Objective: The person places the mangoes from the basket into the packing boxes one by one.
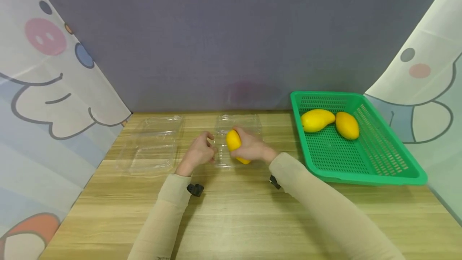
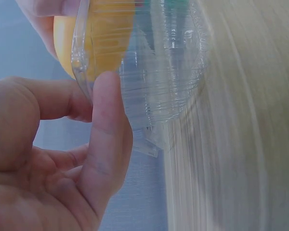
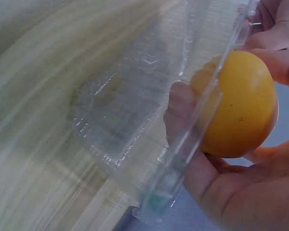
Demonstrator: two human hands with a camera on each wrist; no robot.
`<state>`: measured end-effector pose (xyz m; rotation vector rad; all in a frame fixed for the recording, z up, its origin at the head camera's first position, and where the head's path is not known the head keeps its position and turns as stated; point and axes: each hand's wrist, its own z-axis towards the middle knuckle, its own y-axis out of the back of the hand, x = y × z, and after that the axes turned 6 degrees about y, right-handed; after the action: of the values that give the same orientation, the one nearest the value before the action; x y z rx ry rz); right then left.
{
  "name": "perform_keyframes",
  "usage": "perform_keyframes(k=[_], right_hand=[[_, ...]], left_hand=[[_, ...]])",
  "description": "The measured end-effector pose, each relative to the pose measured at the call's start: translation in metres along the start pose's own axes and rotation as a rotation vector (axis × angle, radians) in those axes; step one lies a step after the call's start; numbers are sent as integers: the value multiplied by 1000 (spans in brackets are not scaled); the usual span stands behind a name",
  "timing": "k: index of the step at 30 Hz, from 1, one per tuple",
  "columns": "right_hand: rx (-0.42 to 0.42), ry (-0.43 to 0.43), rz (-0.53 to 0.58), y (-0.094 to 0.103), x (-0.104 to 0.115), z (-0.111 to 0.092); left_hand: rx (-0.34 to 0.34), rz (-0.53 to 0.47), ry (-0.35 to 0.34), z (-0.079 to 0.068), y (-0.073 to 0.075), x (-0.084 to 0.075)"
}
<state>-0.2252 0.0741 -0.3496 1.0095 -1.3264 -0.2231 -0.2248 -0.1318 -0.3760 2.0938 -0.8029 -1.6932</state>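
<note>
A yellow mango point(image 1: 234, 140) is gripped in my right hand point(image 1: 249, 144), over the front part of a clear plastic box point(image 1: 238, 120) with its lid folded back. In the right wrist view the mango point(image 3: 243, 106) lies partly below the box's rim, and a fingertip shows through the clear wall. My left hand point(image 1: 200, 152) is at the box's left side. The left wrist view has its thumb and a finger point(image 2: 107, 110) pinching the rim of the box point(image 2: 159, 82) from both sides. Whether the mango touches the box floor is hidden.
To the right, a green plastic basket point(image 1: 361, 177) holds two more mangoes, one pale yellow point(image 1: 317, 120) and one deeper orange point(image 1: 347, 125). Another clear open box point(image 1: 153, 155) stands on the left of the wooden table point(image 1: 231, 220). A grey partition point(image 1: 216, 43) rises behind.
</note>
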Motion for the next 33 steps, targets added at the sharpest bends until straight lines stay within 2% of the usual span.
perform_keyframes(k=[16,33], right_hand=[[6,37,21,-12,-11,8],[54,41,-63,-22,-10,15]], left_hand=[[-9,31,-2,1,-2,0],[0,0,9,1,-3,-2]])
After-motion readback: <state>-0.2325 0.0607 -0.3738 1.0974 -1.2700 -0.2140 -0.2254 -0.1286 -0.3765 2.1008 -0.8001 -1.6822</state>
